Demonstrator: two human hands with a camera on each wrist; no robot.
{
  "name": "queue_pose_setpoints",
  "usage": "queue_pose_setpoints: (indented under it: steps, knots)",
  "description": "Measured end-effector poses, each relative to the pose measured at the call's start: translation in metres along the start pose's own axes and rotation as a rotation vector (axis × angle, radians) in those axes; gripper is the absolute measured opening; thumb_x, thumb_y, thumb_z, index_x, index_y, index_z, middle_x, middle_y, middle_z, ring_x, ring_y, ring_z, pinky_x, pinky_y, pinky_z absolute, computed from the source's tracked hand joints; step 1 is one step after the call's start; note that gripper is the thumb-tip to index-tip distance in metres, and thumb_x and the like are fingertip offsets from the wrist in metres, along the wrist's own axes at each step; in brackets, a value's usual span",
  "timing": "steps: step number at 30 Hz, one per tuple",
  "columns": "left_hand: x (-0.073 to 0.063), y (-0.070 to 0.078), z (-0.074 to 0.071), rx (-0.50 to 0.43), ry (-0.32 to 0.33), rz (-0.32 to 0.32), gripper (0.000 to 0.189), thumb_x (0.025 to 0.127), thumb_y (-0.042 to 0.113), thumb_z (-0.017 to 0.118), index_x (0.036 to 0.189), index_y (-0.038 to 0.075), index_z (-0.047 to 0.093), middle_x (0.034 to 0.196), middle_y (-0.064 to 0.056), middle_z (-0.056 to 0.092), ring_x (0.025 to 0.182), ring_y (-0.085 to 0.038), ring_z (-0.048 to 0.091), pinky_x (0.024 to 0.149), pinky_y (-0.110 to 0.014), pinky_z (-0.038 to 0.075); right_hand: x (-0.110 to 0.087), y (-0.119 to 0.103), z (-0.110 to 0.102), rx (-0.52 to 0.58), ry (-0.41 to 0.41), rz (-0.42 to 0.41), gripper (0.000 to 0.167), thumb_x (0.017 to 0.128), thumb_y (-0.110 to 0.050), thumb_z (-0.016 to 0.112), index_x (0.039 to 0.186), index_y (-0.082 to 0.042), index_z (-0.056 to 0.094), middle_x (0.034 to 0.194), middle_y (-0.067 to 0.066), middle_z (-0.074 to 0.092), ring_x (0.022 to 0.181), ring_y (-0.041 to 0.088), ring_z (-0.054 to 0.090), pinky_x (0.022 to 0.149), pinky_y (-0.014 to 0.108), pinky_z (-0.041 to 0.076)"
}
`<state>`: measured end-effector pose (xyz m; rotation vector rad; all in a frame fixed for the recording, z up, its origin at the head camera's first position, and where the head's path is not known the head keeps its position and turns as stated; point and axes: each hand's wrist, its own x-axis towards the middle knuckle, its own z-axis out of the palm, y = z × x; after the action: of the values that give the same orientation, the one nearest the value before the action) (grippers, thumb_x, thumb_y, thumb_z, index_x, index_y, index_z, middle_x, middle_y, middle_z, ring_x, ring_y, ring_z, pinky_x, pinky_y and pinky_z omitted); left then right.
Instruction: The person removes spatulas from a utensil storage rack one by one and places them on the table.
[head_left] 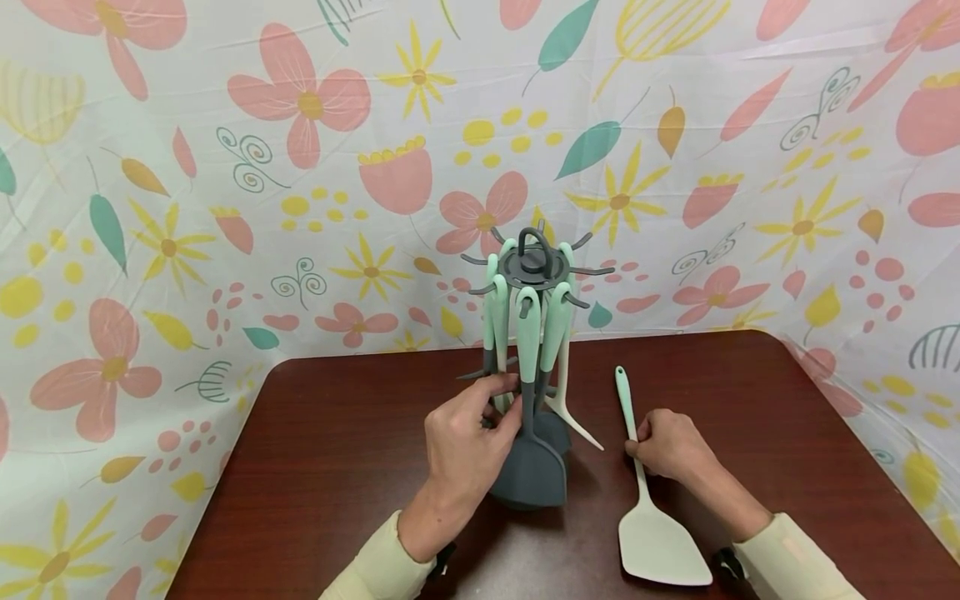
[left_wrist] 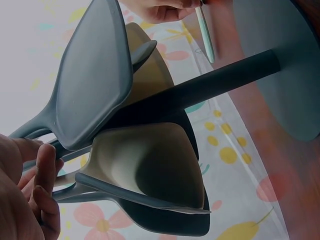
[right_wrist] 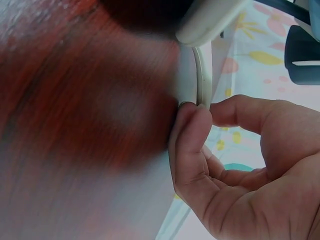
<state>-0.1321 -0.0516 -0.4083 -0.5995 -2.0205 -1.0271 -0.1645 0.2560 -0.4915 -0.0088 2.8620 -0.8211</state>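
A mint-and-grey utensil stand [head_left: 534, 268] holds several hanging utensils with mint handles by its top hooks. My left hand [head_left: 472, 442] is at the front of the stand, thumb and fingers on the neck of a grey spatula [head_left: 531, 471]. In the left wrist view, its curled fingers [left_wrist: 46, 170] lie by the utensil necks, beside grey and cream heads. To the right, my right hand [head_left: 671, 446] pinches a cream turner [head_left: 663, 546] at its neck, mint handle pointing away from me. The right wrist view shows thumb and fingers [right_wrist: 195, 135] meeting on the cream shaft.
Everything is on a dark reddish-brown table [head_left: 337, 450]. A floral cloth [head_left: 315, 208] hangs close behind its back edge. Another cream utensil [head_left: 573, 425] sticks out from the stand's right side, toward the turner. The stand's dark pole and round base [left_wrist: 280, 65] show in the left wrist view.
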Motion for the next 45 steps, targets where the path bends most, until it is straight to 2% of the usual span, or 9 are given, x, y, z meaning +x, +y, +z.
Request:
queue_pose_setpoints:
  steps: [14, 21, 33, 36, 39, 41, 45]
  knots:
    - [-0.001, -0.001, 0.0, -0.001, 0.006, 0.005, 0.025, 0.089, 0.008, 0.086, 0.112, 0.013, 0.078, 0.097, 0.003, 0.08, 0.057, -0.001, 0.065, 0.056, -0.015, 0.053, 0.0, -0.001, -0.001, -0.021, -0.01, 0.004, 0.028, 0.091, -0.02, 0.082, 0.07, -0.009, 0.066, 0.048, -0.004, 0.06, 0.05, 0.014, 0.061, 0.056, 0.032, 0.048]
    - [-0.001, -0.001, 0.0, 0.002, 0.009, 0.002, 0.025, 0.089, 0.008, 0.086, 0.111, 0.013, 0.078, 0.096, 0.003, 0.08, 0.057, -0.001, 0.064, 0.056, -0.015, 0.053, -0.002, -0.003, -0.001, -0.009, -0.018, 0.023, 0.029, 0.091, -0.022, 0.082, 0.07, -0.01, 0.068, 0.05, -0.002, 0.063, 0.05, 0.014, 0.063, 0.053, 0.031, 0.047]
    - [0.0, 0.0, 0.0, 0.015, 0.006, 0.009, 0.024, 0.09, 0.01, 0.086, 0.112, 0.013, 0.078, 0.099, 0.003, 0.081, 0.058, -0.003, 0.063, 0.055, -0.014, 0.051, -0.006, -0.008, -0.009, -0.023, -0.04, 0.005, 0.039, 0.094, -0.026, 0.079, 0.061, -0.011, 0.065, 0.048, -0.002, 0.06, 0.048, 0.013, 0.06, 0.05, 0.03, 0.043]
    - [0.0, 0.0, 0.0, 0.019, 0.006, 0.009, 0.023, 0.09, 0.01, 0.086, 0.112, 0.013, 0.078, 0.098, 0.003, 0.081, 0.058, -0.003, 0.063, 0.054, -0.014, 0.051, -0.007, -0.012, -0.013, -0.021, 0.016, -0.045, 0.036, 0.094, -0.023, 0.078, 0.063, -0.009, 0.065, 0.053, -0.004, 0.057, 0.051, 0.012, 0.055, 0.05, 0.03, 0.041]
    - [0.0, -0.001, 0.0, 0.02, 0.007, 0.009, 0.024, 0.09, 0.01, 0.086, 0.112, 0.013, 0.078, 0.098, 0.003, 0.081, 0.058, -0.003, 0.063, 0.055, -0.015, 0.051, -0.009, -0.017, -0.018, 0.0, 0.097, -0.107, 0.024, 0.094, -0.019, 0.076, 0.074, -0.007, 0.068, 0.064, -0.002, 0.06, 0.056, 0.013, 0.052, 0.052, 0.031, 0.042]
    - [0.0, -0.001, 0.0, 0.021, 0.008, 0.009, 0.024, 0.09, 0.01, 0.086, 0.112, 0.013, 0.078, 0.098, 0.003, 0.08, 0.058, -0.003, 0.064, 0.055, -0.015, 0.051, -0.011, -0.023, -0.022, 0.025, 0.148, -0.146, 0.013, 0.094, -0.016, 0.075, 0.086, -0.006, 0.071, 0.073, -0.001, 0.064, 0.061, 0.014, 0.054, 0.055, 0.032, 0.045]
    - [0.0, 0.0, 0.0, 0.02, 0.005, 0.009, 0.023, 0.09, 0.01, 0.086, 0.112, 0.013, 0.078, 0.098, 0.003, 0.08, 0.058, -0.003, 0.064, 0.054, -0.015, 0.051, -0.017, -0.036, -0.031, 0.079, 0.225, -0.18, 0.007, 0.095, -0.015, 0.074, 0.094, -0.009, 0.074, 0.079, -0.001, 0.069, 0.068, 0.015, 0.059, 0.06, 0.031, 0.048]
